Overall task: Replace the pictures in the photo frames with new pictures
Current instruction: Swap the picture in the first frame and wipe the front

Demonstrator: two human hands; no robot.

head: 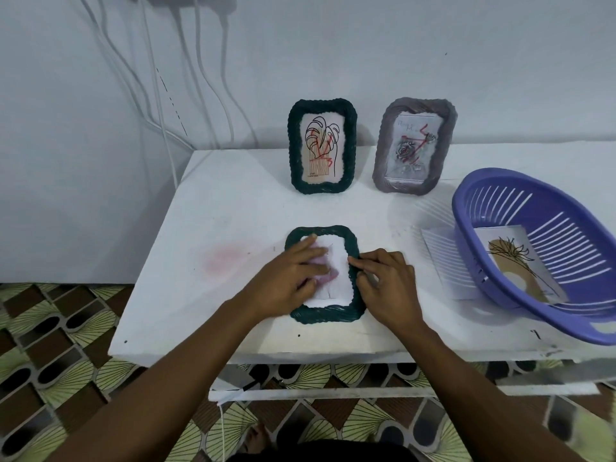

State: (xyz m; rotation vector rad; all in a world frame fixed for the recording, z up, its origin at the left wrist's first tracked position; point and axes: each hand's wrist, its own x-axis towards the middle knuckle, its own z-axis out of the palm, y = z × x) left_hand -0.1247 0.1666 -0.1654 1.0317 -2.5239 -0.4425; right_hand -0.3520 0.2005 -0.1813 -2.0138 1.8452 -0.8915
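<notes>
**Photo frames: three on the table, one under the hands**

Photo frames number three. Two stand up at the back of the white table (233,211): a dark green frame (295,148) with a leaf picture (321,148), and just beside it a grey frame (383,151) with a rose picture (411,150). Both pictures have red scribbles on them.

A third frame, the flat green frame (325,315), lies at the front middle of the table. The left hand (290,278) lies on the white picture (338,261) inside it, fingers straight and pressing down. The right hand (386,285) has its fingers curled on the frame's right edge, gripping it.

One purple basket (465,241) sits on the right. One plant picture (513,261) lies inside it. One white sheet (440,258) lies next to the basket.

The left hand covers much of the white picture, so what it shows is hard to tell; only some pink peeks out. The basket is cut off at the right side. The basket hides part of the white sheet. The words on the rose picture are too small to read.
</notes>
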